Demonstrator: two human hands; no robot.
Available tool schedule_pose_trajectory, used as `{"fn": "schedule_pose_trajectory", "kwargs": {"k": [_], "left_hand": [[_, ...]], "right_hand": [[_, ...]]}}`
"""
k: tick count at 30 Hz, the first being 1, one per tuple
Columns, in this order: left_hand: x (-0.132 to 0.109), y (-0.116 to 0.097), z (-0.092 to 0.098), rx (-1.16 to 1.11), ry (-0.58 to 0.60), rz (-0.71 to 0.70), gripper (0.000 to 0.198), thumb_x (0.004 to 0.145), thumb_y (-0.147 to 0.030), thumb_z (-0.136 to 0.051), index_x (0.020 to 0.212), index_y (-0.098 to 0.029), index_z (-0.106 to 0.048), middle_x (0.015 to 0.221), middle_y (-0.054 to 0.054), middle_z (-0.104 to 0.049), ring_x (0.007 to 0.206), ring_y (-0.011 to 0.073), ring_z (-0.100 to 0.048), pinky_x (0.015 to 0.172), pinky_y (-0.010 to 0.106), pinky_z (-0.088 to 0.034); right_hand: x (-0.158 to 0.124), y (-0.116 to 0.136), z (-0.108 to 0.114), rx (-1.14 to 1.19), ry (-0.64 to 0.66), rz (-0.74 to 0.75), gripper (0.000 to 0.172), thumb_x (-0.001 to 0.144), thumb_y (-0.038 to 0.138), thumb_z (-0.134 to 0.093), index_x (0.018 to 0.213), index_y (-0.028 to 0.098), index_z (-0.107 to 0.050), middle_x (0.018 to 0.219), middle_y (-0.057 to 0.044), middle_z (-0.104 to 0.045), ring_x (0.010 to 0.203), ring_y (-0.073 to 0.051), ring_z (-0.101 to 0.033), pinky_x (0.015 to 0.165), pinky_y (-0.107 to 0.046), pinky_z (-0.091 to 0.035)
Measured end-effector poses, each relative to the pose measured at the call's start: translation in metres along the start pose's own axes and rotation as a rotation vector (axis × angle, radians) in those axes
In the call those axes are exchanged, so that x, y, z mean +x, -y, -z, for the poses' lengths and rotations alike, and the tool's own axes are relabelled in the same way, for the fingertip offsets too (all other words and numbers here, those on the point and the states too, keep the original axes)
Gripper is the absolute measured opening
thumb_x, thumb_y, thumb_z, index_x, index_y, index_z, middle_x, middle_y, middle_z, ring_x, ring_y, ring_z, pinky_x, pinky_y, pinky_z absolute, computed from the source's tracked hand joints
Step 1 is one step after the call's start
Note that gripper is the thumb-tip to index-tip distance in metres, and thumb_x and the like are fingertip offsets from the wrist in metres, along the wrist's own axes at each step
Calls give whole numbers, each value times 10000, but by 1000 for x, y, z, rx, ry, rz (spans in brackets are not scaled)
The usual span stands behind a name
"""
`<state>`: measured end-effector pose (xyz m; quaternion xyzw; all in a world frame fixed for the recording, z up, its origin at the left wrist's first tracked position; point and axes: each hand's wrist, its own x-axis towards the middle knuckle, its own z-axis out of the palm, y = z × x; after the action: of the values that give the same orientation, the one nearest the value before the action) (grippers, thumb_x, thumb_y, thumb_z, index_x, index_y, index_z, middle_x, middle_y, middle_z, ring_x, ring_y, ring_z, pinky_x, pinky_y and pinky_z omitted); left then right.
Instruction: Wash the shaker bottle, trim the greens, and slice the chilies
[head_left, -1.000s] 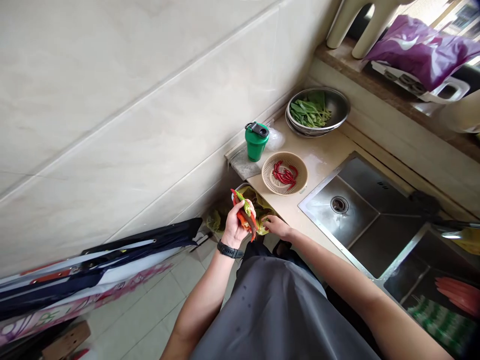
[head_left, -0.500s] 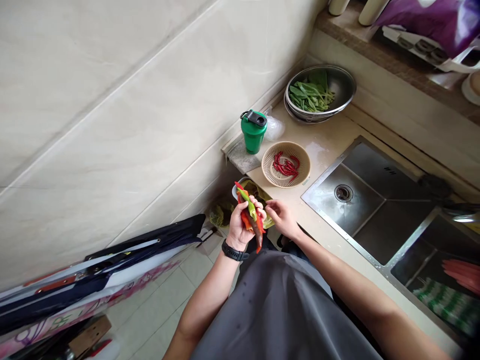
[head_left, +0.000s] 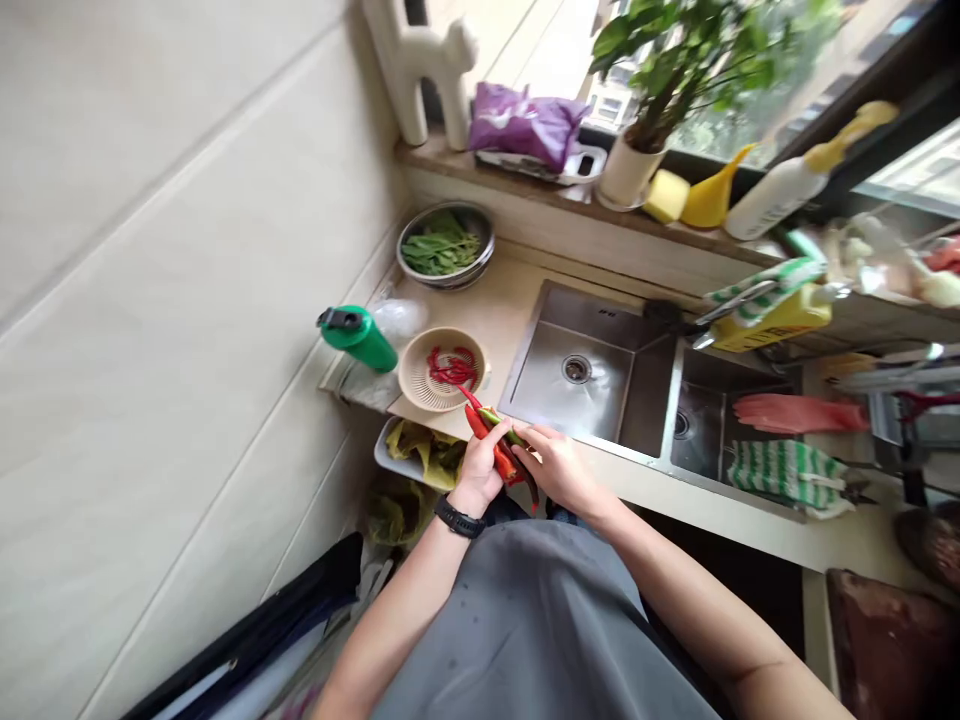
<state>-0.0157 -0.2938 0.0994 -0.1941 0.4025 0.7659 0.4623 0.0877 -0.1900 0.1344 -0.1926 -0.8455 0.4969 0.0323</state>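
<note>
My left hand (head_left: 484, 468) is wrapped round a bunch of peppers (head_left: 505, 464), red ones with a green and a dark brownish one among them. Their tips point away toward the counter, and a dark end hangs down by my wrist side. My right hand (head_left: 553, 462) has come to the bunch from the right, its curled fingers on the green pepper; the exact grip is partly hidden. Just beyond, a beige basket (head_left: 415, 378) on the counter holds several thin red chillies (head_left: 452, 367). Below the counter edge sits a white bin (head_left: 395, 461) lined with a yellow bag.
A green shaker bottle (head_left: 361, 340) and a crumpled clear bag (head_left: 401, 318) stand left of the basket. Leafy greens fill a metal bowl (head_left: 486, 262) in the corner. To the right lies a double steel sink (head_left: 559, 340) with pink gloves (head_left: 799, 413) over its far basin.
The view has swung right and up, bringing the windowsill and whole sink into sight. My right hand has moved from beside the peppers onto them, while my left hand keeps its hold.
</note>
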Motion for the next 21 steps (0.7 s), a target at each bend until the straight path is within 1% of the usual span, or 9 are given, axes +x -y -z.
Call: {"fn": "schedule_pose_trajectory", "kwargs": {"k": [2, 3, 5, 7, 9, 11, 13, 17, 21], "left_hand": [[17, 24, -19, 35, 21, 113, 293, 707, -241, -883, 816, -153, -626, 745, 14, -681, 674, 140, -676, 656, 242, -553], [27, 36, -29, 56, 30, 172, 270, 739, -250, -863, 813, -149, -623, 752, 30, -688, 660, 143, -675, 640, 247, -555], [50, 62, -52, 99, 36, 264, 241, 788, -259, -831, 801, -143, -620, 768, 57, -698, 631, 143, -669, 612, 251, -554], [76, 89, -79, 130, 36, 312, 222, 814, -250, -814, 799, -138, -623, 779, 70, -701, 624, 143, -670, 598, 247, -553], [105, 118, -108, 146, 27, 337, 201, 825, -225, -805, 806, -134, -627, 772, 68, -695, 631, 144, -677, 600, 241, -553], [134, 146, -137, 180, 16, 354, 187, 828, -198, -798, 811, -127, -626, 747, 63, -686, 625, 146, -679, 597, 236, -548], [161, 170, -161, 225, 10, 357, 181, 826, -179, -794, 814, -120, -623, 717, 60, -677, 598, 145, -670, 580, 233, -534], [207, 209, -197, 281, 30, 355, 164, 820, -133, -779, 817, -109, -617, 703, 60, -675, 582, 143, -666, 596, 235, -533], [244, 231, -221, 326, 55, 366, 132, 824, -87, -733, 798, -111, -606, 714, 74, -688, 616, 152, -684, 638, 245, -551]], "right_hand": [[-18, -46, 35, 185, -28, -62, 314, 931, 360, -641, 1210, 226, -692, 1149, -105, -713, 1006, -231, -667, 913, -393, -555], [-25, -75, 56, 278, -108, -144, 343, 911, 369, -661, 1223, 227, -679, 1175, -100, -709, 1054, -234, -665, 925, -396, -564], [-35, -139, 106, 399, -423, -392, 336, 867, 357, -697, 1169, 214, -665, 1180, -105, -697, 1090, -233, -656, 915, -374, -578], [-34, -202, 163, 552, -756, -700, 302, 834, 326, -718, 1102, 218, -627, 1151, -103, -672, 1031, -205, -669, 854, -317, -595], [-21, -253, 219, 716, -928, -817, 263, 859, 336, -689, 1074, 235, -576, 1115, -80, -639, 968, -165, -674, 791, -272, -598], [0, -286, 265, 853, -927, -812, 205, 912, 379, -632, 1024, 235, -537, 1011, -59, -626, 861, -139, -672, 727, -251, -592], [23, -305, 294, 901, -829, -743, 220, 952, 438, -581, 950, 229, -514, 882, -42, -622, 723, -125, -640, 640, -233, -569], [56, -326, 313, 837, -694, -679, 343, 934, 520, -604, 795, 234, -475, 618, 19, -536, 452, -88, -416, 404, -206, -383], [64, -348, 323, 752, -622, -686, 395, 924, 565, -595, 735, 252, -445, 480, 68, -390, 385, -82, -279, 346, -228, -209]]}}
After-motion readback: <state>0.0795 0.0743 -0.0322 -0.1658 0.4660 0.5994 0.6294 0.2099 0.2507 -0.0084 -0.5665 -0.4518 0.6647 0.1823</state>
